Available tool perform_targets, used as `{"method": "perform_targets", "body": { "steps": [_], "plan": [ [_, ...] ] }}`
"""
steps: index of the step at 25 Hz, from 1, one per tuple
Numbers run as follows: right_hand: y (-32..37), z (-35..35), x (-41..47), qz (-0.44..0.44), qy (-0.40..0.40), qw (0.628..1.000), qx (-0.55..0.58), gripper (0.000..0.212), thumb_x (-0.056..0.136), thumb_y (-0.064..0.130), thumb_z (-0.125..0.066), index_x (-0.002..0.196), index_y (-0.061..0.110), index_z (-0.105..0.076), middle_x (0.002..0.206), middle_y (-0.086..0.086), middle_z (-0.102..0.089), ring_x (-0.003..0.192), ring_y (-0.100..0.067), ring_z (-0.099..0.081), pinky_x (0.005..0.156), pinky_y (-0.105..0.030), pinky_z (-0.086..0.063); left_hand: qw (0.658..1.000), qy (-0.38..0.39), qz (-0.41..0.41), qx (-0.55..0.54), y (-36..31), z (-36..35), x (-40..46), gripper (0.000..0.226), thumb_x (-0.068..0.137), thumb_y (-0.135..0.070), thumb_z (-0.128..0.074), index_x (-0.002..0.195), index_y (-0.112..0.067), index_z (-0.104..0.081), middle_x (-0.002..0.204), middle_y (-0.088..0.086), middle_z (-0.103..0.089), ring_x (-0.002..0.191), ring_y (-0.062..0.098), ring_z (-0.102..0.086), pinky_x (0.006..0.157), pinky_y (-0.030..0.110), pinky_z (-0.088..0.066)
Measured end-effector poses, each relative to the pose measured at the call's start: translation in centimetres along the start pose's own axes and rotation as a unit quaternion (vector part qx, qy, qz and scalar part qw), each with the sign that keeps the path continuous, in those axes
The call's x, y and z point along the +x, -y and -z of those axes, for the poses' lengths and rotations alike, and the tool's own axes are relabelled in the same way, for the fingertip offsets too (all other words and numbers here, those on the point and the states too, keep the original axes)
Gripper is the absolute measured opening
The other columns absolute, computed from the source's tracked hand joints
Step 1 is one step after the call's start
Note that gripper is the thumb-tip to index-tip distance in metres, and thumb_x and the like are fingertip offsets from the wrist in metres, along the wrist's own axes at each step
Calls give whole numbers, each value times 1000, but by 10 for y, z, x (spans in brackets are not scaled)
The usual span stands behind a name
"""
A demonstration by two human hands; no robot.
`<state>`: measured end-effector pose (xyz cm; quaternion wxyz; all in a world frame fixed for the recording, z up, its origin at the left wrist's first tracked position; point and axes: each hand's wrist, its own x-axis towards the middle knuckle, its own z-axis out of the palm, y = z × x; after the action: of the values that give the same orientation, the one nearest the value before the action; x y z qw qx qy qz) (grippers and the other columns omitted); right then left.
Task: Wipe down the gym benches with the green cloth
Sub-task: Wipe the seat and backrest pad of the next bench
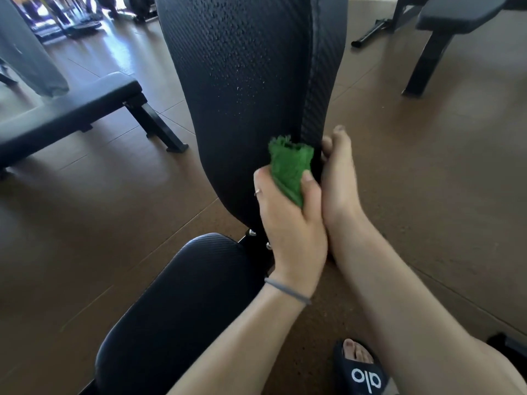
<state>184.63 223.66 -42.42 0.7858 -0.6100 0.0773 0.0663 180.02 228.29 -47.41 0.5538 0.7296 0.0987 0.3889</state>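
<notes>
Left hand (288, 220) grips green cloth (289, 169) on backrest (242, 81) edge; right hand (339, 178) braces, fingers straight. Next: wipe toward 12 o'clock.

Daylight enters from the far upper left, where the floor (114, 52) carries a pale bluish glare and the exercise machines (71, 15) beyond wash out into blur. The near room is dimmer and evenly lit, with soft shadows under the flat bench (71, 109) on the left. Specks of light glint on the textured backrest pad (242, 67). Straight lines bow toward the edges from the wide lens. The right hand (339, 178) looks slightly smeared, perhaps from motion; the slide sandal (362, 372) at the bottom is sharp.
</notes>
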Motion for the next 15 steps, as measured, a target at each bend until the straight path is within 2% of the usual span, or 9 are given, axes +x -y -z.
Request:
{"method": "perform_targets", "body": {
  "steps": [2,4,6,8,10,11,13,14,15],
  "plan": [
    [11,6,2,20,47,999,7,57,105,57,-31,86,35,-79,95,11,-79,94,-9,-73,93,-36,-51,997,22,-68,42,-6,2,2,27,94,-29,-55,107,-6,-51,101,9,-54,90,19,-52,79,24,-43],
    [14,5,3,35,61,998,-3,50,99,67,-34,95,46,-79,106,16,-78,105,-7,-71,103,-39,-48,996,5,-75,57,8,9,19,24,92,-26,-55,105,-6,-50,98,9,-54,87,14,-50,78,17,-42],
    [8,1,1,18,55,998,-21,61,82,80,-38,120,46,-71,124,17,-72,121,-12,-64,112,-46,-42,995,-77,20,52,31,18,58,14,92,-23,-54,99,-13,-46,95,9,-55,85,16,-50,81,23,-47],
    [1,-6,1,14,47,999,-22,70,74,84,-37,127,47,-66,130,18,-68,125,-14,-60,114,-48,-40,982,-131,132,38,40,24,92,13,96,-25,-53,94,-17,-42,95,12,-57,85,24,-54,85,46,-50],
    [-1,-11,4,46,31,998,-26,69,80,83,-32,127,44,-65,130,17,-67,126,-12,-60,113,-47,-41,989,-118,74,40,23,18,86,16,96,-32,-51,95,-18,-43,91,10,-58,83,25,-55,81,46,-49],
    [-1,-12,5,71,11,997,-37,67,87,79,-29,127,38,-65,128,16,-68,124,-9,-60,111,-46,-43,996,-86,15,37,9,14,68,18,95,-34,-50,97,-17,-45,91,8,-58,82,23,-54,79,38,-49],
    [0,-13,7,115,-24,992,-54,59,99,67,-25,109,29,-69,112,12,-73,108,-7,-65,102,-51,-49,996,-4,-91,22,-18,9,33,24,95,-33,-51,102,-11,-50,94,10,-58,85,20,-54,78,24,-45],
    [1,-13,8,123,-27,990,-56,60,100,66,-24,108,28,-70,111,10,-74,109,-9,-66,102,-51,-49,992,4,-127,28,-21,9,31,25,93,-31,-52,103,-8,-50,95,11,-58,86,21,-54,78,21,-43],
    [2,-13,9,124,-29,990,-57,66,97,69,-23,118,28,-70,120,9,-73,117,-10,-64,106,-49,-47,991,-16,-130,37,-14,9,47,23,91,-30,-52,101,-10,-50,94,11,-58,86,21,-53,78,20,-43]
  ]
}}
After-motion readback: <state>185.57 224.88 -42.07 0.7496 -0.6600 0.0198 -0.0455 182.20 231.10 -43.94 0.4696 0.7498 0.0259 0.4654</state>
